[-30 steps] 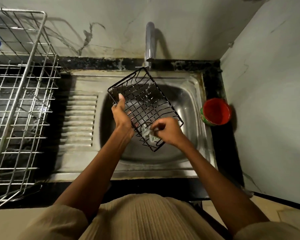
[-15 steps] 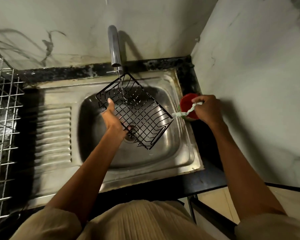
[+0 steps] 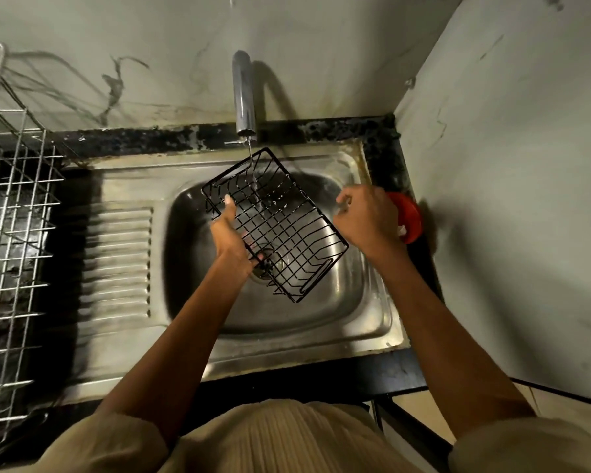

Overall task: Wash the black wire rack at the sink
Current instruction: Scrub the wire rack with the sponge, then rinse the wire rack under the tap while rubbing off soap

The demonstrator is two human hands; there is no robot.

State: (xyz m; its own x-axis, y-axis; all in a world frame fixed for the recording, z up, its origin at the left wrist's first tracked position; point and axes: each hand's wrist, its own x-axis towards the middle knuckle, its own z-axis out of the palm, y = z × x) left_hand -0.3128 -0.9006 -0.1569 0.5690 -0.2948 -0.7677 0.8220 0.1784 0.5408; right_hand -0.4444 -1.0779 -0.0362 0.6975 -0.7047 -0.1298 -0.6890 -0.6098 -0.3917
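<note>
- Fingers of the left hand (image 3: pixel 231 233) curl round the left edge of the black wire rack (image 3: pixel 276 224), thumb along its rim.
- Rack hangs tilted over the sink (image 3: pixel 321 322) basin, under the tap (image 3: pixel 243 93).
- Right hand (image 3: pixel 367 218) hovers loosely curled, holding nothing, beside the rack, before a red bowl (image 3: pixel 408 218).

One black wire rack (image 3: pixel 273 227), one steel sink (image 3: pixel 321 322) with one ribbed drainboard (image 3: pixel 116 261) on its left, one tap (image 3: pixel 243 93) at the far wall, one red cup (image 3: pixel 406 216) on the right, one silver wire dish rack (image 3: pixel 11 233) on the left, two hands: left hand (image 3: pixel 231 233), right hand (image 3: pixel 367 218)
</note>
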